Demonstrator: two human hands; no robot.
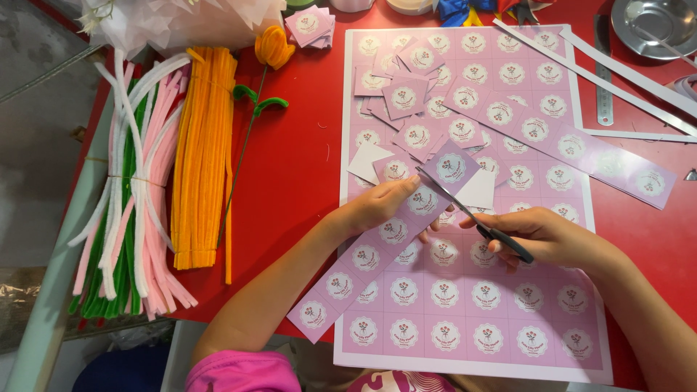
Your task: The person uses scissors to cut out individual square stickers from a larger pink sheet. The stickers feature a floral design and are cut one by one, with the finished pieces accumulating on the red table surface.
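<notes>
My left hand (375, 205) pinches a long pink strip of round flower labels (363, 258) that runs down toward the table's near edge. My right hand (544, 234) grips black-handled scissors (465, 212), whose blades are closing across the strip just below its top label (450, 168). Both hands hover over a large pink label sheet (501, 319) lying on the red table (298, 167). Several cut square labels (410, 98) are piled on the sheet's upper part, and another long strip (581, 149) lies diagonally to the right.
Bundles of orange (205, 156), pink, white and green pipe cleaners (131, 189) lie at the left. An orange pipe-cleaner flower (272, 47) rests beside them. A metal ruler (602, 72), white paper offcuts (617, 87) and a metal bowl (653, 25) sit at the far right.
</notes>
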